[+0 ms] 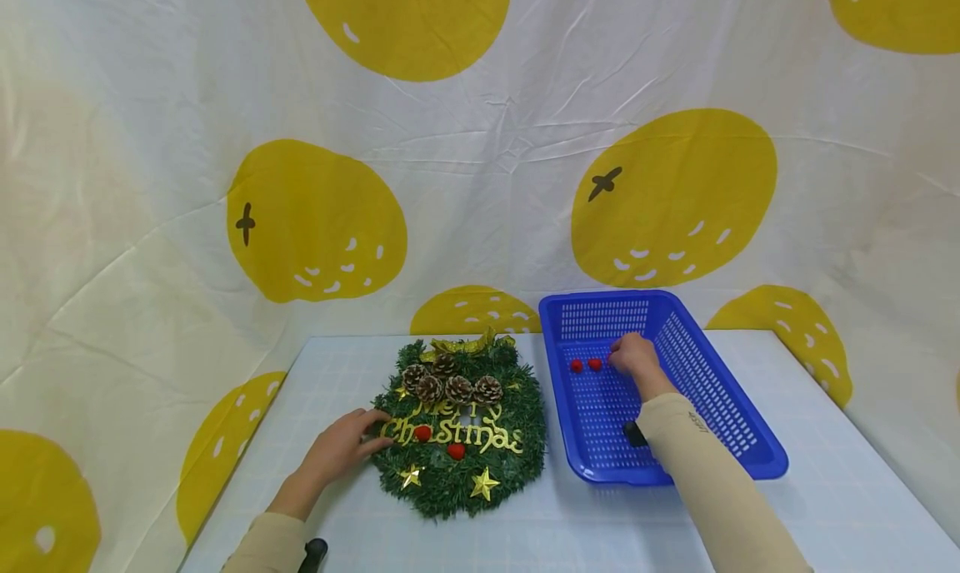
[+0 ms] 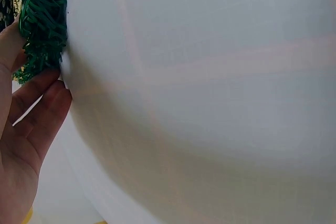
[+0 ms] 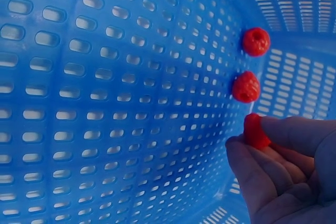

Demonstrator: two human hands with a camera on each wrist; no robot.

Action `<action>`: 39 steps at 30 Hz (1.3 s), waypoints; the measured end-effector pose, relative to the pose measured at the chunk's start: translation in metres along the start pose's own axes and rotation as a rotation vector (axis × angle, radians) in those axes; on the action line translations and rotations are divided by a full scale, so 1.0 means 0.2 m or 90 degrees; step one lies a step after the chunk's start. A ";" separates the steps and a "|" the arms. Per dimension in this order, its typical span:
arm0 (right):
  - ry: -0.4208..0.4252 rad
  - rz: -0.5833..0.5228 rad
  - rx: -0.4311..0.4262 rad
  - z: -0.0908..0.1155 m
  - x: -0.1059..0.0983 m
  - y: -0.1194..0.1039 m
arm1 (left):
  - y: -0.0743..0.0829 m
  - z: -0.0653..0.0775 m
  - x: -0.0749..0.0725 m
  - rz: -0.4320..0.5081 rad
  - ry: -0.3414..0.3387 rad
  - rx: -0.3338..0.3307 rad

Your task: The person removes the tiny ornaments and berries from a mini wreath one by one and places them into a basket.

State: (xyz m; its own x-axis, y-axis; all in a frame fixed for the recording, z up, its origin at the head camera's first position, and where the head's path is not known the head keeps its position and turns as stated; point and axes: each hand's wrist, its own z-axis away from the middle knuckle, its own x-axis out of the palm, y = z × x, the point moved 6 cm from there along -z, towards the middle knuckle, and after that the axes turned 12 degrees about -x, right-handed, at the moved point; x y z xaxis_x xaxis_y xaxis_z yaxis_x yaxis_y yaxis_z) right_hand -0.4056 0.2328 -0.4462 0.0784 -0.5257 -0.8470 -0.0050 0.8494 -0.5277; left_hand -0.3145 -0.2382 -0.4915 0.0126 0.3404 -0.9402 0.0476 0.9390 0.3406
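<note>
A green Christmas wreath [image 1: 517, 440] lies on the table, with gold "Merry Christmas" letters, pine cones [image 1: 459, 390], gold stars [image 1: 483, 484] and two red berries [image 1: 456, 451] on it. At its left edge my left hand [image 1: 341, 448] grips the greenery [image 2: 44, 24], thumb on the upper side and fingers against the rim. My right hand [image 1: 636, 358] reaches into a blue plastic basket [image 1: 600, 423]. Between thumb and fingers it pinches a red raspberry [image 3: 255, 132]. Two more raspberries [image 3: 256, 41] sit in a row beside it, on the basket's floor.
The basket stands right of the wreath on a pale checked table [image 1: 600, 531]. A white cloth with yellow fruit shapes [image 1: 675, 198] hangs behind. Dark wrist devices [image 1: 635, 434] show at both sleeves.
</note>
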 end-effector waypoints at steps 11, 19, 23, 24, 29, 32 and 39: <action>-0.001 0.026 -0.033 -0.01 -0.01 -0.03 | 0.01 0.00 -0.01 0.002 0.003 0.001; 0.011 0.034 -0.115 0.01 -0.07 -0.15 | 0.00 -0.01 0.00 0.001 0.003 0.000; -0.002 0.036 -0.160 0.05 -0.10 -0.26 | 0.00 0.00 0.00 0.003 0.006 0.001; -0.005 0.036 -0.173 0.06 -0.10 -0.28 | 0.00 0.00 0.00 0.001 0.006 0.002; -0.007 0.021 -0.233 0.14 -0.11 -0.42 | 0.01 0.01 -0.01 0.003 0.008 0.007; 0.002 0.029 -0.264 0.19 -0.11 -0.50 | 0.02 0.01 -0.01 0.008 0.002 0.006; 0.010 0.011 -0.295 0.30 -0.10 -0.61 | 0.02 0.01 -0.01 0.004 -0.002 0.002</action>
State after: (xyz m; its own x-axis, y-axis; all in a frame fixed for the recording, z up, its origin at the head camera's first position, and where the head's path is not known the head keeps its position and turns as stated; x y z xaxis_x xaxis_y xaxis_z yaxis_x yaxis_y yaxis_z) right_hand -0.3472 0.1423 -0.3616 0.0585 -0.5150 -0.8552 -0.4512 0.7505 -0.4828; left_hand -0.3133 -0.2362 -0.4879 0.0162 0.3459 -0.9381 0.0504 0.9368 0.3463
